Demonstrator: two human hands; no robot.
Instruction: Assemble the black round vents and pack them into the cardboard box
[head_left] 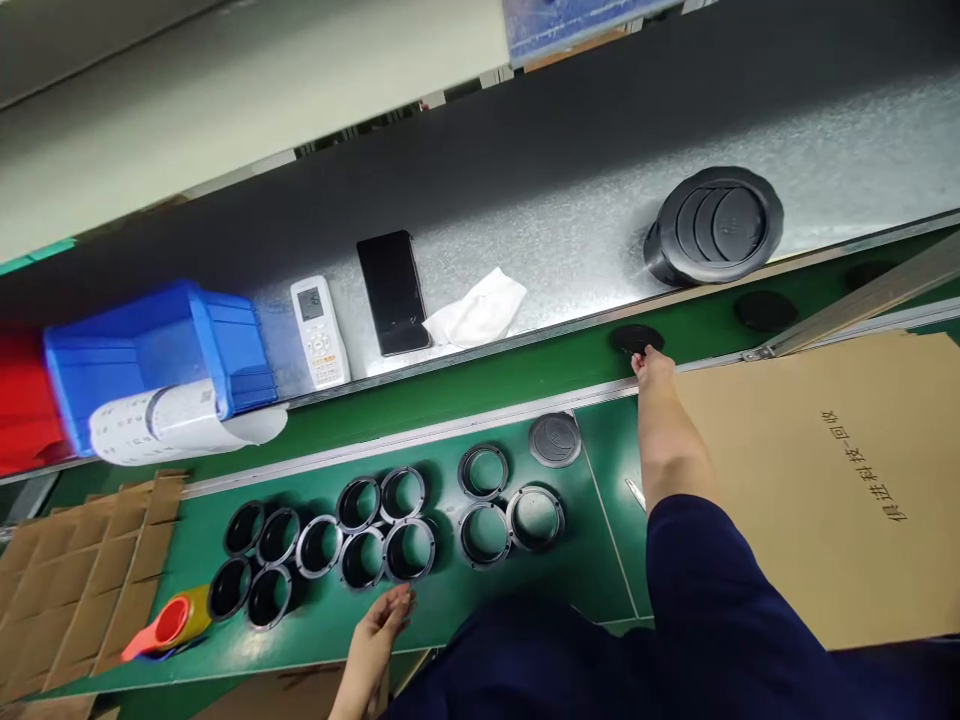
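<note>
Beyond the pale rail (420, 436) edging a green desk (585, 580), a black disc (628, 336) lies on a green strip (555, 372), its near rim at the fingertips of the right hand (649, 362). Watching remotely through the head camera, I place the disc at twelve o'clock from that grip. Thumb and fingers are drawn close together, but I cannot tell whether they pinch the rim or merely touch it. Being round, the disc has no long axis to line up with. The right hand is plainly nearer; from the left hand (384, 622), the disc lies well apart, between one and two o'clock. That left grip is half curled, nothing visible in it, with the nearest black ring (409, 574) just beside its fingertips at twelve o'clock. I see a ridged disc (555, 440) between seven and eight o'clock from the right hand, and another dark disc (765, 311) at two. Farther out at two, a slanting bar (862, 298) partly screens a dark shape (870, 272) I cannot identify. The frame's bottom edge cuts off the left forearm.
</note>
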